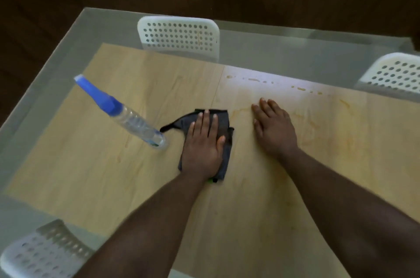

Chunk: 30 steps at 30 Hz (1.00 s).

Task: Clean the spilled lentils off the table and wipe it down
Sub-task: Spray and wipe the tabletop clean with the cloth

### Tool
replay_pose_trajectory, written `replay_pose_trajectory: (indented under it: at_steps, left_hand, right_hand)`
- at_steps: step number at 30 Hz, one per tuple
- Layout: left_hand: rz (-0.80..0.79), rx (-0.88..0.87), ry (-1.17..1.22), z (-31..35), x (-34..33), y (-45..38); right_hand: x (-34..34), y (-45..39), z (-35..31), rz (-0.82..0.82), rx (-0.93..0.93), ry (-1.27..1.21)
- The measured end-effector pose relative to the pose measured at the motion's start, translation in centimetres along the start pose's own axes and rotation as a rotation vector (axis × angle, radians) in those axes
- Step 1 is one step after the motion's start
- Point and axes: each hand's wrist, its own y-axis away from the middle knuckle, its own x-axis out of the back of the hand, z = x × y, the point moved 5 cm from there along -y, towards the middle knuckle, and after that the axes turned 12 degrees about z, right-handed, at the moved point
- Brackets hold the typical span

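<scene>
A dark grey cloth (223, 122) lies flat on the light wooden table (102, 175). My left hand (203, 148) presses down on it with straight fingers. My right hand (273, 128) rests flat on the bare wood just right of the cloth, fingers together. Yellowish smears (318, 127) and small wet drops (300, 89) mark the surface to the right and along the far edge. I see no whole lentils.
A clear spray bottle with a blue nozzle (127, 114) stands left of the cloth. White perforated chairs sit at the far side (179, 35), the far right (395, 75) and the near left (43, 252). Frosted glass borders the wood.
</scene>
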Motion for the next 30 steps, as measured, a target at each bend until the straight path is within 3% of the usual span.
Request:
replay_pose_trajectory:
  at_steps: [5,12,17,21,26,30]
  left_hand:
    - [-0.044,-0.007,-0.011,0.1,0.2,-2.3]
    - [-0.033,0.013,-0.037,0.5,-2.3,-19.0]
    - [-0.062,-0.139,-0.013,3.9,-2.2,-14.7]
    - [-0.092,-0.149,0.026,1.4,-0.8,-10.3]
    - [-0.063,-0.075,-0.026,-1.0,-1.6,-18.3]
    - [-0.058,-0.053,-0.038,2.4,-2.9,-23.0]
  right_hand:
    - [-0.1,-0.8,0.7,0.026,0.002,0.010]
    - [-1.0,-1.6,1.4,0.032,-0.017,-0.033]
    - [-1.2,-1.4,1.6,0.022,-0.046,-0.037]
    - [-0.6,-1.6,1.4,0.007,-0.044,-0.029]
    - [-1.0,-1.7,1.3,0.009,-0.026,-0.008]
    - [-1.6,-1.9,1.8,0.039,-0.054,-0.012]
